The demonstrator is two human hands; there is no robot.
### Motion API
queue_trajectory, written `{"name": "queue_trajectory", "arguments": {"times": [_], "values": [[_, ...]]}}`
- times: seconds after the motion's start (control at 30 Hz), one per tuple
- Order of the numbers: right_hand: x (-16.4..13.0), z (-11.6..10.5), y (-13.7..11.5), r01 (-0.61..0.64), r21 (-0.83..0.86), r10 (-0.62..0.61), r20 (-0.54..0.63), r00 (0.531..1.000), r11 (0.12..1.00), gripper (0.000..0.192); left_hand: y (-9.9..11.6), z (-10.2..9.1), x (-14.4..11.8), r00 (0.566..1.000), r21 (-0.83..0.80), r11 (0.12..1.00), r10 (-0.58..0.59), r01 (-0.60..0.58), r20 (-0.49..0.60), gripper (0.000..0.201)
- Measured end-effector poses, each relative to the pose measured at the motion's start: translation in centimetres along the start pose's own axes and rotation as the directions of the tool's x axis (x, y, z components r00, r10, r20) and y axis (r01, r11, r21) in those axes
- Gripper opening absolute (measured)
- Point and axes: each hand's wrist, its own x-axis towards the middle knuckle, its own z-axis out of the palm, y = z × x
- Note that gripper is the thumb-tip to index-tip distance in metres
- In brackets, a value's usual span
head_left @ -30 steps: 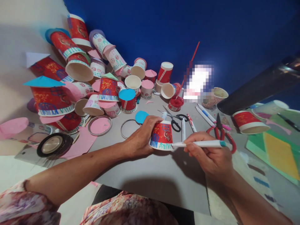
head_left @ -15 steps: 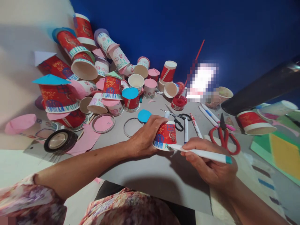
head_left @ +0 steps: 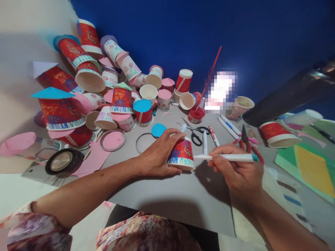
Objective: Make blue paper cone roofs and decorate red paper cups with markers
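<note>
My left hand (head_left: 159, 153) is wrapped round a red paper cup (head_left: 184, 150), which sits tilted with its white rim downward. Blue and green strokes run along the cup's lower band, and the palm hides its left side. In my right hand (head_left: 237, 170) is a white marker with a green end (head_left: 232, 158), gripped like a pen. Its tip points left at the cup's lower right edge; I cannot tell whether it touches. Behind the cup lie black-handled scissors (head_left: 196, 138) and a capped white marker (head_left: 205, 143).
Many decorated paper cups (head_left: 121, 99) are heaped at the left and back. Nearer lie black tape (head_left: 64, 162), metal rings (head_left: 113, 140) and a blue paper disc (head_left: 158, 130). Red-handled pliers (head_left: 244, 139), coloured sheets (head_left: 311, 170) and a dark post (head_left: 285, 94) are at the right.
The marker tip has shifted right along the cup's lower band, and more green strokes show there. The cup has turned a little in my left hand. The whole view has shifted slightly.
</note>
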Motion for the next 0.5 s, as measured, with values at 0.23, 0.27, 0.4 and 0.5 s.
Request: {"name": "queue_trajectory", "arguments": {"times": [0.23,0.27,0.4,0.5], "values": [[0.1,0.1,0.1,-0.051,0.132,0.050,0.006,0.999,0.990,0.010,1.0,-1.1,0.3,0.999,-0.072,0.997,-0.002,0.004,0.038,0.102],[0.1,0.1,0.2,-0.059,0.156,0.064,-0.022,0.998,0.986,0.011,1.1,-1.3,0.4,0.999,-0.087,0.996,-0.009,0.012,0.039,0.099],[0.2,0.0,0.3,-0.082,0.184,0.088,-0.021,0.996,0.980,0.011,1.3,-1.6,0.4,0.989,-0.143,0.979,-0.135,0.142,0.062,0.087],[0.3,-0.1,0.2,-0.097,0.170,0.097,0.009,0.995,0.981,0.012,1.1,-1.6,0.3,0.984,-0.225,0.958,-0.174,0.178,0.040,0.086]]}}
